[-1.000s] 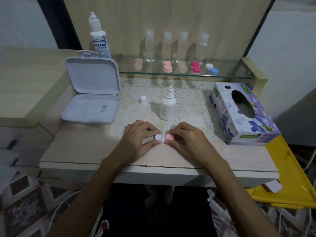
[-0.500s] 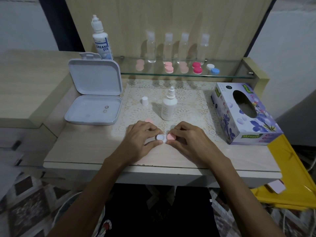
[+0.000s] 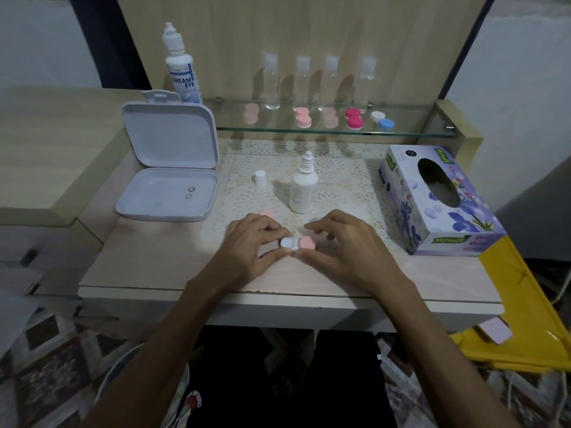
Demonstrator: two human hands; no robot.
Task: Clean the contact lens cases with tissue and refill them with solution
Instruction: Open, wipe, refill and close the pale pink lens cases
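Head view: lens case (image 3: 297, 243) at near-centre of table (image 3: 148, 267), left hand (image 3: 251, 242) pinching its open white well, right hand (image 3: 346, 245) fingers loosening off pink cap. Likely opening step; next, fully unscrewing that cap

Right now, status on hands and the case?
Left hand pinches case, white well open. Right hand open at the pink cap. Loose cap behind; bottle uncapped. Nothing blocking.
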